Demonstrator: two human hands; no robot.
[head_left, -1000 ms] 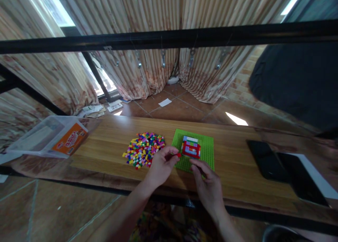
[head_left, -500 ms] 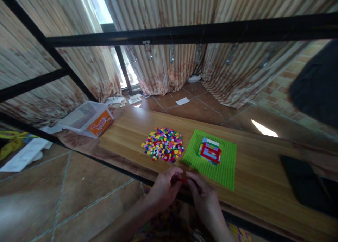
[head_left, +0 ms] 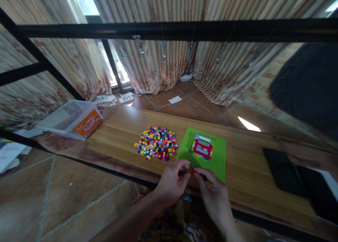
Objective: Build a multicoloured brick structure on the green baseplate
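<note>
My right hand (head_left: 215, 189) pinches a small red toy brick (head_left: 193, 171) between thumb and forefinger, over the near edge of the table. Just left of it is my left hand (head_left: 173, 180), its fingers curled, with a gap between thumb and forefinger and nothing visible in it. Beyond my hands lies a green studded baseplate (head_left: 219, 154), its near corner partly hidden by them. A flat patch of bricks (head_left: 202, 147) is built on it, with a red frame around pale blue pieces. Left of the plate spreads a heap of loose coloured bricks (head_left: 157, 143).
A clear plastic box (head_left: 67, 120) with an orange label stands at the table's left end. Dark flat objects (head_left: 283, 171) lie on the right of the wooden table (head_left: 245, 164). A black metal bar (head_left: 169, 30) crosses in front of the curtains. A dark rounded shape (head_left: 308, 83) is at right.
The view has shifted slightly right. Both hands have moved up toward the baseplate. The red brick, earlier close to my left fingertips, now shows at my right fingertips.
</note>
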